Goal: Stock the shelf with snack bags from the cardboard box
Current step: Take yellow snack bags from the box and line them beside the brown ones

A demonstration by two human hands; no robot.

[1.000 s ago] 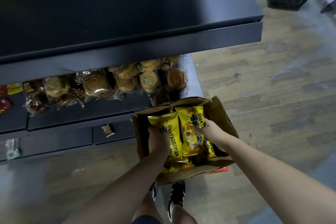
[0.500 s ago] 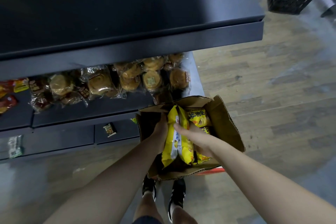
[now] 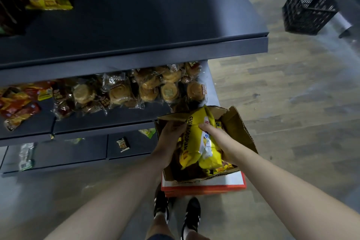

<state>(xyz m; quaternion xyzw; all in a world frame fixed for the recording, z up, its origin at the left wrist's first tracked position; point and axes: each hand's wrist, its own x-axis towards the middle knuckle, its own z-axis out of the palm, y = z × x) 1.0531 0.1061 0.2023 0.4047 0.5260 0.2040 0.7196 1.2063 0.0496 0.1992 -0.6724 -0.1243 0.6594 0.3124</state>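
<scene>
I note left hand (image 3: 171,135) and right hand (image 3: 212,135) clamping glossy yellow snack bags (image 3: 195,143) (one bundle, likely fewer trips) at 5 o'clock.

You're standing on a grey-brown plank floor (image 3: 292,107), dimly lit with a dull sheen. Dark metal shelving (image 3: 155,15) fills your left side. A black slatted plastic crate (image 3: 307,8) sits on the floor beyond the shelving's far right corner.

cardboard box (image 3: 240,129): 1 | black crate (image 3: 308,12): 1 | shoes (image 3: 161,206): 2 | shelf levels (image 3: 148,25): 3
</scene>
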